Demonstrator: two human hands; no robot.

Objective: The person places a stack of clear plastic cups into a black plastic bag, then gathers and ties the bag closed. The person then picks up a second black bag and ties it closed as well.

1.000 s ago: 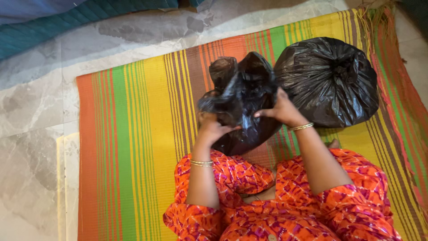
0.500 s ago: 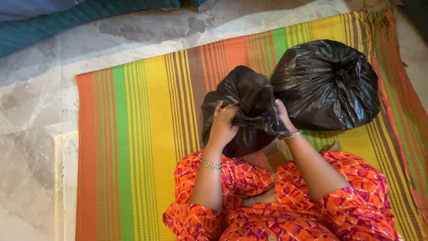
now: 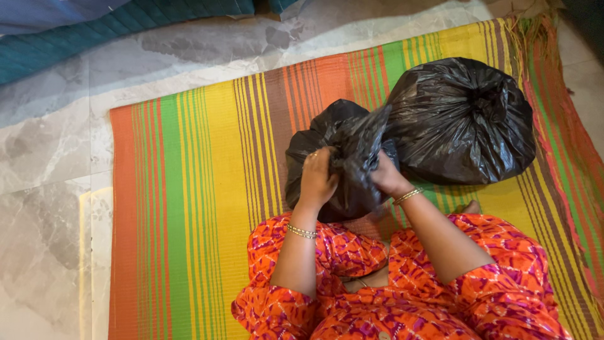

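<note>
The person sits on a striped mat (image 3: 189, 208) in orange, yellow and green, which lies on a grey marble floor (image 3: 50, 145). Both hands work on a small black plastic bag (image 3: 343, 189) that stands on the mat just in front of the knees, near the middle of the mat's near edge. The left hand (image 3: 316, 178) is closed around the loose upper plastic of this bag, with the fingers curled into the folds and a ring visible on one finger. The right hand (image 3: 385, 177) is also closed on the gathered plastic from the other side, close to the left one, so the top of the bag is bunched between them. Each wrist carries thin gold bangles. A larger black bag (image 3: 462, 119), already gathered at its top, sits toward the far right corner of the mat and touches the small bag. A teal quilted cloth (image 3: 94, 31) lies on the floor beyond the far left corner of the mat.
</note>
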